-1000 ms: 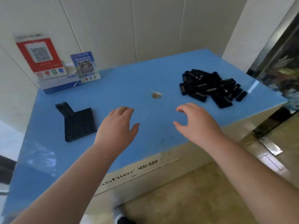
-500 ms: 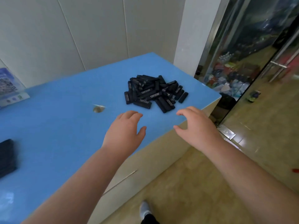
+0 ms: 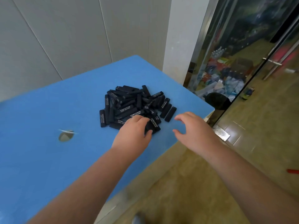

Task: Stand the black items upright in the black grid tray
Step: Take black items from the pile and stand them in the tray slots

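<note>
The black items (image 3: 134,105) lie in a loose heap on the blue worktop (image 3: 48,110), toward its far right corner. They are small, slim rectangular sticks with rounded ends, matt black, and several carry a line of white print along one face; the print is too small for me to read. They lie flat or lean across one another at all angles, none standing on end. Three or four lie side by side at the right edge of the heap, a little apart from the tangle.

My left hand (image 3: 135,131) reaches onto the near edge of the heap, palm down, its fingers curled over the sticks there. They hide what is underneath, so I cannot tell whether they are pinching a stick or only touching the pile. My right hand (image 3: 192,128) hovers just beside the heap on its right, above the worktop's edge, its fingers spread and loosely bent, holding nothing.

Left of the heap, a small round hole (image 3: 66,136) shows in the worktop, blurred. Past the worktop's corner stand a white pillar (image 3: 182,38) and a glass door (image 3: 252,54); what lies behind the glass is a jumble I cannot make out.
</note>
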The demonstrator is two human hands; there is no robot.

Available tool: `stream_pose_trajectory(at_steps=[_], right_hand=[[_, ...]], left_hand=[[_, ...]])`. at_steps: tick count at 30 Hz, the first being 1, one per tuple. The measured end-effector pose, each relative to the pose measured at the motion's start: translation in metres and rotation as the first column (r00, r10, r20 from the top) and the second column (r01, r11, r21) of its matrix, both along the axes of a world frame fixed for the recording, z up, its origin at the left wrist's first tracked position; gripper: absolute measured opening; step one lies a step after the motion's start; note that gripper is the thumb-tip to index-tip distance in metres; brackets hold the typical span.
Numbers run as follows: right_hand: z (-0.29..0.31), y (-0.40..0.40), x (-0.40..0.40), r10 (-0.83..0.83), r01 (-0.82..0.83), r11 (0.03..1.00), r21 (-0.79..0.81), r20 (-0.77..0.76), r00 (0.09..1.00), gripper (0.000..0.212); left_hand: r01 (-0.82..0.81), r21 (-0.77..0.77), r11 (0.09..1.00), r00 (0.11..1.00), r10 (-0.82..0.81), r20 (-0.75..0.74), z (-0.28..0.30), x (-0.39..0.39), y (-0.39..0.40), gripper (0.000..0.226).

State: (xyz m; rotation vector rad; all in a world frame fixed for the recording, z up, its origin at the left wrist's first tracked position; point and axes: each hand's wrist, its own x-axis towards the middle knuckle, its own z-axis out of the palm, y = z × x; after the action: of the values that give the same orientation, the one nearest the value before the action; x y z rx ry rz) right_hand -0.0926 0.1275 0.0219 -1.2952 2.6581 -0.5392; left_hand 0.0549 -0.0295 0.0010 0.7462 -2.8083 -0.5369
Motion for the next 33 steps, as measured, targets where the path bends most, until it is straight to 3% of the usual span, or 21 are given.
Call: stream_pose_trajectory(at_steps=[9, 18, 28, 33], right_hand=[[-0.02, -0.033, -0.065, 0.232, -0.232, 0.972, 0.039, 0.014, 0.973, 0.033], [-0.046, -0.056, -0.119, 0.558, -0.541, 0.828, 0.148, -0.132, 0.819, 0.035], [-0.049, -0.065, -0.137, 0.606, -0.585, 0.795, 0.157, -0.172, 0.777, 0.015], [-0.057, -0.053, -0.143, 0.586, -0.575, 0.807, 0.137, -0.062, 0.808, 0.015]], left_hand=[[-0.173, 0.029, 0.985, 0.983, 0.17, 0.072, -0.016, -0.049, 0.006, 0.032], [-0.318, -0.055, 0.946, 0.936, 0.323, 0.141, -0.023, -0.076, 0.014, 0.026], [-0.368, -0.194, 0.909, 0.892, 0.404, 0.201, -0.031, -0.109, 0.029, 0.023], [-0.398, -0.246, 0.884, 0.861, 0.453, 0.232, -0.029, -0.12, 0.032, 0.017]])
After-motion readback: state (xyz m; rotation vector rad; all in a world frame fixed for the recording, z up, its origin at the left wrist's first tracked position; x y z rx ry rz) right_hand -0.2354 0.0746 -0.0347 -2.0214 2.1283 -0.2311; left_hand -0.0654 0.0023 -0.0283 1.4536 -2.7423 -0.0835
